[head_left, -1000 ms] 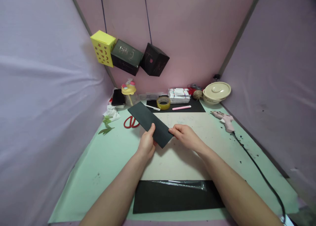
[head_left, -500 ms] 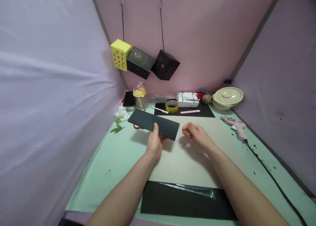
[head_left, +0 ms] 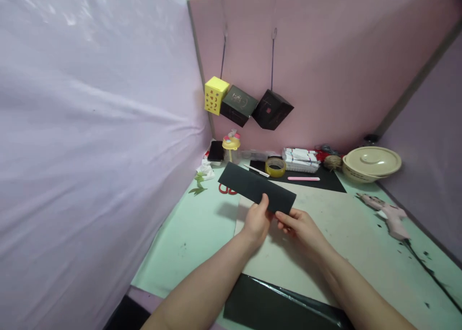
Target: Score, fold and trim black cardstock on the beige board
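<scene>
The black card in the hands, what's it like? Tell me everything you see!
The black card is a plain, long, flat rectangle that looks like stiff paper. It is held tilted above the table. The left hand grips its lower edge, thumb on top; the right hand seems to pinch its lower right corner.

A little craft workspace, walled in sheeting (head_left: pixel 108 152)! There's the tape roll (head_left: pixel 275 174), with a twine ball (head_left: pixel 332 163) to its right, a glue gun (head_left: pixel 395 219) farther right and nearer, red-handled scissors (head_left: pixel 224 193) to its left, a decorated box (head_left: pixel 273 109) hanging above it
</scene>
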A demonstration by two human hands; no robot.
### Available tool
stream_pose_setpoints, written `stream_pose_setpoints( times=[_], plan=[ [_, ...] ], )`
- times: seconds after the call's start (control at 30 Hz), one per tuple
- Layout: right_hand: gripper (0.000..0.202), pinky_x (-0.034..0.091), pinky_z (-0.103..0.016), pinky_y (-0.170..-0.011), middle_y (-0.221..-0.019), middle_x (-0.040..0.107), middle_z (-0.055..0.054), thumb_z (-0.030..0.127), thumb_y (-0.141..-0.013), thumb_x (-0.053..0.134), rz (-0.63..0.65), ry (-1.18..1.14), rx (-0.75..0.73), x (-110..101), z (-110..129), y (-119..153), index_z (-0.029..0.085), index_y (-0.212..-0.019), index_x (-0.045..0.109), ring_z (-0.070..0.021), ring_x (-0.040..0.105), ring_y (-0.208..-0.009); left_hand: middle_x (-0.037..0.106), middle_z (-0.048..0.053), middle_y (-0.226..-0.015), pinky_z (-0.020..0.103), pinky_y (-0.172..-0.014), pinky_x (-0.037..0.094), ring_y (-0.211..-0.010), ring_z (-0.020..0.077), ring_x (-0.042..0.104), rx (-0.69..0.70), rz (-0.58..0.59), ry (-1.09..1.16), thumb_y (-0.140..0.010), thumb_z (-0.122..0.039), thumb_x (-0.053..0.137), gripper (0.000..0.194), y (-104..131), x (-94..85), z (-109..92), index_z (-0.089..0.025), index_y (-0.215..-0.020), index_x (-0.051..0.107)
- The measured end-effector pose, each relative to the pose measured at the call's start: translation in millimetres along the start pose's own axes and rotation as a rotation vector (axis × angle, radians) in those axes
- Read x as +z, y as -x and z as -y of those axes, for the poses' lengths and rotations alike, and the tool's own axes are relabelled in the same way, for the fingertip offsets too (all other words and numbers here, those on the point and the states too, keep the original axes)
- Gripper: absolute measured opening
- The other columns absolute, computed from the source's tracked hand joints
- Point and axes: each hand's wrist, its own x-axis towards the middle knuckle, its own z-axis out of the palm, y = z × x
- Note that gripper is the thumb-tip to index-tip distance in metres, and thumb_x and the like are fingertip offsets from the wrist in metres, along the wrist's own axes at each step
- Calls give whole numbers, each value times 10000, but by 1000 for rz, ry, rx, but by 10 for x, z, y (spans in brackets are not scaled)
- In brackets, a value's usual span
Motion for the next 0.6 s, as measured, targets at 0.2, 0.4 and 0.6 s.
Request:
stream_pose_setpoints(
  times=[0.2, 0.4, 0.6],
  plan=[
    [424, 298, -224, -472, -594, 584, -12, 494, -604, 839, -64, 17, 36, -119, 16, -40, 136, -712, 639, -75, 438, -494, 730, 89, -1015, 343, -894, 530, -892, 176, 705, 142, -234, 199, -965, -322, 524, 225, -175, -143, -548, -145, -1019, 652],
    [418, 312, -240, -467, -608, 590, -19, 504, -614, 828, -89, 68, 16, -223, 47, -78, 155, -671, 606, -88, 440, -492, 735, 85, -987, 357, -919, 530, -906, 176, 707, 174, -247, 190, -963, -338, 529, 220, -221, -249, -638, -157, -992, 651],
    [461, 311, -215, -475, -621, 588, -7, 540, -585, 833, -123, 66, -8, -350, 196, -9, 138, -696, 637, -65, 444, -507, 731, 114, -975, 390, -919, 530, -889, 186, 706, 105, -199, 105, -978, -428, 465, 348, -234, -250, -645, -143, -966, 664]
  ],
)
